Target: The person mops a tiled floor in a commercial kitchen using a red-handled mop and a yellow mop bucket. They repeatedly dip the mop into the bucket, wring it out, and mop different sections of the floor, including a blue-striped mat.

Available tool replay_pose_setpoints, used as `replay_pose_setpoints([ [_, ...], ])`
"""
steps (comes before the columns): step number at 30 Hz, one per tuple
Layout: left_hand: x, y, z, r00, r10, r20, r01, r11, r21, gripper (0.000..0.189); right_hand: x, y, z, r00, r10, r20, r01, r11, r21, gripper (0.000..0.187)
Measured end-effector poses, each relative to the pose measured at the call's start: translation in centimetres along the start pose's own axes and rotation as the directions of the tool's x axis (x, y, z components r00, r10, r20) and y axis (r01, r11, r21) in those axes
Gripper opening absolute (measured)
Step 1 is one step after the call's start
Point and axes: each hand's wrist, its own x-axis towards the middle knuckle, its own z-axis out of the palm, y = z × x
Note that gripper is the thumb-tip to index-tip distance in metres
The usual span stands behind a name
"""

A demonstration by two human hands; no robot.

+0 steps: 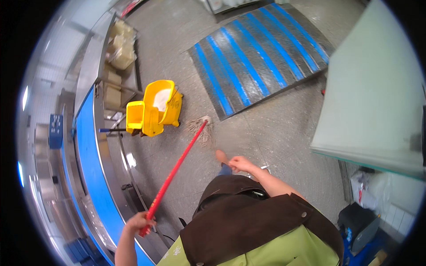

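Observation:
My left hand [139, 223] is closed around the upper end of a red mop handle [176, 168] at the lower left. The handle slants up and right to a string mop head [202, 129], whose strands lie spread on the grey floor. My right hand [240, 164] is off the handle, in front of my body above a shoe, with its fingers curled; whether it holds anything cannot be made out. Left of the mop head stands a yellow mop bucket [169, 109] with a yellow wringer [146, 119], pale liquid inside it and a dark lever with a blue grip.
A ramp with blue stripes [259, 56] lies beyond the mop head. Along the left runs a steel counter with a blue top [96, 159], and a shelf with wrapped packages [121, 50]. A large pale panel [369, 99] juts in at right, above a black bin-like container [359, 222].

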Motion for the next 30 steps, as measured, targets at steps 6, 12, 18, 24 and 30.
replay_pose_setpoints([
  [6,0.4,-8.4,2.7,0.944,0.121,0.306,-0.013,0.943,-0.331,0.039,9.3,-5.0,12.5,0.849,0.349,0.397,-0.358,0.932,-0.054,0.052],
  [12,-0.5,-5.7,3.4,0.990,0.135,-0.039,-0.141,0.949,-0.282,0.043,16.3,-5.4,23.2,0.836,0.439,0.329,-0.532,0.796,0.289,0.036],
  [18,3.7,6.1,0.5,0.886,0.267,-0.378,-0.313,0.948,-0.063,0.047,27.6,-10.8,22.0,0.891,0.454,-0.016,-0.419,0.835,0.357,0.017],
  [24,11.1,24.5,-7.4,0.768,0.405,-0.497,-0.387,0.911,0.144,0.055,42.1,-26.1,9.8,0.938,-0.327,-0.111,0.132,0.636,-0.761,0.033],
  [30,16.9,40.9,-13.0,0.671,0.555,-0.491,-0.348,0.821,0.452,0.058,54.6,-39.7,0.4,0.839,-0.499,0.217,0.234,-0.029,-0.972,0.022],
])
